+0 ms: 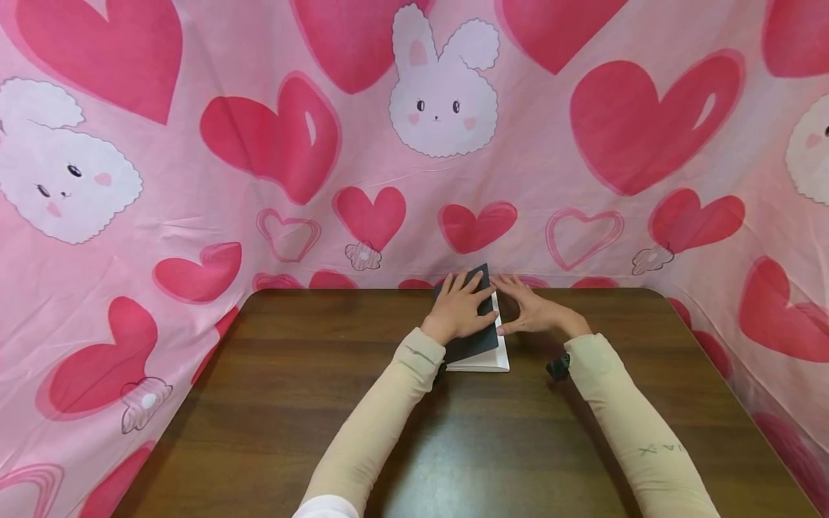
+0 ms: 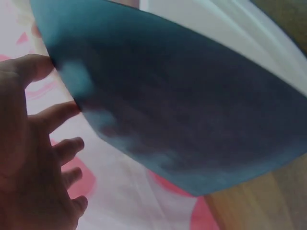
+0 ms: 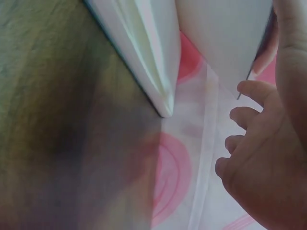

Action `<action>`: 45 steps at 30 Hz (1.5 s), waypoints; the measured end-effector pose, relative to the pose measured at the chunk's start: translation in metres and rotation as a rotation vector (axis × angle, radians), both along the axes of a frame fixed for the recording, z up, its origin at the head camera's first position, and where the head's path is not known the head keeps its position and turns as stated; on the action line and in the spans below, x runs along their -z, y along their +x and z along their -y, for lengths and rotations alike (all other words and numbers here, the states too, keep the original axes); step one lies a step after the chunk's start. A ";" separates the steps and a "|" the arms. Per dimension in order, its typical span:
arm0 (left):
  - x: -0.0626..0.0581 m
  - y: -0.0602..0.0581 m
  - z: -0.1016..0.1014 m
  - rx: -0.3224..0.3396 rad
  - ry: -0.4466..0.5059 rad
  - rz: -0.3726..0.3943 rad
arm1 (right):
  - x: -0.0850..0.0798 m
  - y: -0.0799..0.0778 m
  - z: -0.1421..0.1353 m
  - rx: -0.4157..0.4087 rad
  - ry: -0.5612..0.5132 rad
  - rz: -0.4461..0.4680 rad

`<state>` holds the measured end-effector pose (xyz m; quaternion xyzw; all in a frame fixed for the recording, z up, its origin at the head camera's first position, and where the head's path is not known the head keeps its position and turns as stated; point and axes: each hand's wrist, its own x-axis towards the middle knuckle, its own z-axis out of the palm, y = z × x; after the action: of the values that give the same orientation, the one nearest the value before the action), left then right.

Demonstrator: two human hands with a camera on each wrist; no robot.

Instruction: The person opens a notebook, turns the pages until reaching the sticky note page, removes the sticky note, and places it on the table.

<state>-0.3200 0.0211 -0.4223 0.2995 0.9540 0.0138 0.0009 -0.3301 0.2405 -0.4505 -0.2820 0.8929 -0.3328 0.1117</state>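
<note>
A notebook (image 1: pixel 476 362) with a dark cover (image 1: pixel 476 344) and white pages (image 3: pixel 158 52) lies near the table's far edge, its cover raised at an angle above the pages. My left hand (image 1: pixel 461 308) rests on the outside of the cover with its fingers spread. In the left wrist view, fingertips of the left hand (image 2: pixel 41 143) meet the edge of the cover (image 2: pixel 168 100). Right of the notebook is my right hand (image 1: pixel 534 309), fingers extended and parted, close to the cover's edge. From the right wrist view, the right hand (image 3: pixel 268 143) has one fingertip by the cover's corner.
The brown wooden table (image 1: pixel 291 403) has rounded far corners. A pink cloth (image 1: pixel 363 165) printed with hearts and rabbits hangs behind the table and along both sides. Dark wrist devices, one a small black camera (image 1: pixel 558 368), sit under the sleeves.
</note>
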 end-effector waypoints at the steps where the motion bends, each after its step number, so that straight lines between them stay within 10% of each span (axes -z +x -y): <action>1: -0.002 0.001 0.000 -0.004 -0.006 -0.005 | 0.002 0.000 0.000 0.006 -0.003 0.009; 27: -0.041 0.006 0.070 -0.069 0.168 -0.016 | 0.030 0.005 0.004 0.008 0.174 0.151; 38: -0.048 0.010 0.116 -0.132 0.151 -0.053 | 0.029 0.008 0.005 -0.009 0.179 0.132; 45: -0.033 0.014 0.138 -0.278 -0.031 0.036 | 0.031 0.010 0.004 -0.038 0.165 0.119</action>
<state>-0.3064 -0.1167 -0.3896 0.1640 0.9862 0.0046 0.0206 -0.3197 0.2364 -0.4814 -0.2685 0.9035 -0.2723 0.1937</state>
